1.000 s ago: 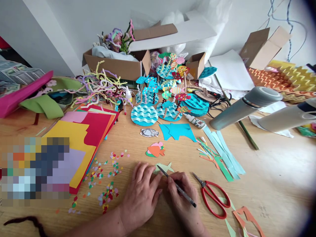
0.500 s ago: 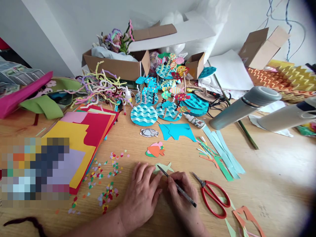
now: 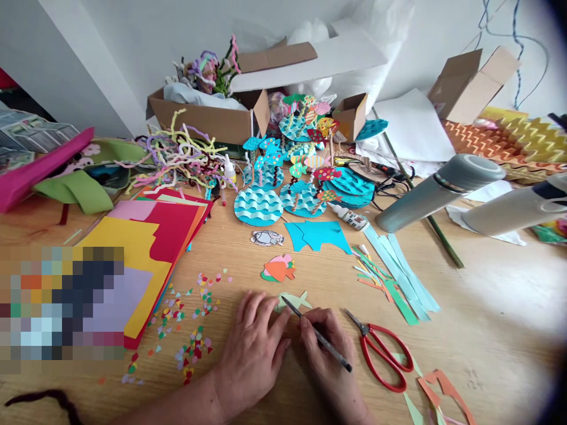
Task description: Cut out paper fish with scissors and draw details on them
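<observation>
A pale green paper fish (image 3: 297,301) lies on the wooden table. Its left end is under the fingertips of my left hand (image 3: 254,345), which rests palm down with fingers spread. In my right hand (image 3: 328,342) is a dark pen (image 3: 333,350), its tip touching the fish near the head. Just beyond are stacked orange, pink and green paper fish (image 3: 279,268) and a grey drawn cutout (image 3: 267,238). Red-handled scissors (image 3: 385,354) lie partly open to the right of my right hand.
Coloured paper sheets (image 3: 177,230) and small confetti (image 3: 195,342) lie left. Paper strips (image 3: 398,271), orange scraps (image 3: 443,389) and a grey bottle (image 3: 438,189) are right. Blue discs (image 3: 258,206), a glue bottle (image 3: 349,217), pipe cleaners (image 3: 177,153) and boxes (image 3: 208,118) stand behind.
</observation>
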A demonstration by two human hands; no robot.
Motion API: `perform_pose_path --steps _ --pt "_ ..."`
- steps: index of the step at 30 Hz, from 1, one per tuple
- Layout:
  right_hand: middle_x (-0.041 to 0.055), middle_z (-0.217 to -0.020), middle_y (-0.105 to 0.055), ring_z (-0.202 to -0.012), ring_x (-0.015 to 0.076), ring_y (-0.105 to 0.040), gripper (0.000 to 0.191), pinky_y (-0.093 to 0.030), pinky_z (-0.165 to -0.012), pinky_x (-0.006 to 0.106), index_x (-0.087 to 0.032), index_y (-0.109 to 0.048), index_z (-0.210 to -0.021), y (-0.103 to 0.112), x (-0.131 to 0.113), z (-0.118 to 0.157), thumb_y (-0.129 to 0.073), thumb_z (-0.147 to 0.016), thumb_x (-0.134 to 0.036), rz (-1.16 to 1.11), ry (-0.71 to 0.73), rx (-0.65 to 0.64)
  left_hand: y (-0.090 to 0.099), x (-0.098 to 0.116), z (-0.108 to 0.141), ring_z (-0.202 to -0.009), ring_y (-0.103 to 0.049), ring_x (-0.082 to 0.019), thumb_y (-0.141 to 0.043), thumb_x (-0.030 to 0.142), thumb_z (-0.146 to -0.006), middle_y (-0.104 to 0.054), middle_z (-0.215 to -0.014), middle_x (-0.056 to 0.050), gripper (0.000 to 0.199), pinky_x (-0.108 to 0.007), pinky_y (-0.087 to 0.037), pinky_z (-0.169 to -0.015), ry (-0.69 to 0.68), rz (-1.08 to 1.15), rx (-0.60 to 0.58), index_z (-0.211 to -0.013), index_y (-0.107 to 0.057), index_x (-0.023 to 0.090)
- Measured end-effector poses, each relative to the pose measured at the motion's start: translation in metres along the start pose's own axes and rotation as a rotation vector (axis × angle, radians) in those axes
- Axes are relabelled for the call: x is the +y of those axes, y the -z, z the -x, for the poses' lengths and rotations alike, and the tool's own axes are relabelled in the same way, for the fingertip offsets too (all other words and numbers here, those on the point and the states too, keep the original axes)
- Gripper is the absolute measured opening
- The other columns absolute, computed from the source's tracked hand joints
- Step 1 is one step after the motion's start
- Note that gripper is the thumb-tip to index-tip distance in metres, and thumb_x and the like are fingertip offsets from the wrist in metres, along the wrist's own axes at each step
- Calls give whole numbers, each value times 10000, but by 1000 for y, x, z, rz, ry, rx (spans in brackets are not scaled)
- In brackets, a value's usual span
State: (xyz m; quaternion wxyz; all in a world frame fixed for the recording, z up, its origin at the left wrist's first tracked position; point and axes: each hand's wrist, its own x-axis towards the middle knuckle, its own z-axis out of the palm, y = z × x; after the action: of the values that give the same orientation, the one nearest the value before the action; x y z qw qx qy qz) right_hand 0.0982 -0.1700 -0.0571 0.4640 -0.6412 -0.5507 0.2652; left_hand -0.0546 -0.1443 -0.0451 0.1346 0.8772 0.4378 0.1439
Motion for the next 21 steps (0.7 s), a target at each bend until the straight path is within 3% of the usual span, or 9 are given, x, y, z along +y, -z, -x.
perform_pose_path --steps 21 --pt "-35 -581 -530 -467 107 -477 160 -414 -449 203 -207 -500 -710 1 2 1 -512 -869 -216 10 -15 21 0 -1 0 -1228 -386 -280 -496 286 -885 -497 -1259 -76 387 -546 -308 -1076 -11 -16 0 -1269 -516 244"
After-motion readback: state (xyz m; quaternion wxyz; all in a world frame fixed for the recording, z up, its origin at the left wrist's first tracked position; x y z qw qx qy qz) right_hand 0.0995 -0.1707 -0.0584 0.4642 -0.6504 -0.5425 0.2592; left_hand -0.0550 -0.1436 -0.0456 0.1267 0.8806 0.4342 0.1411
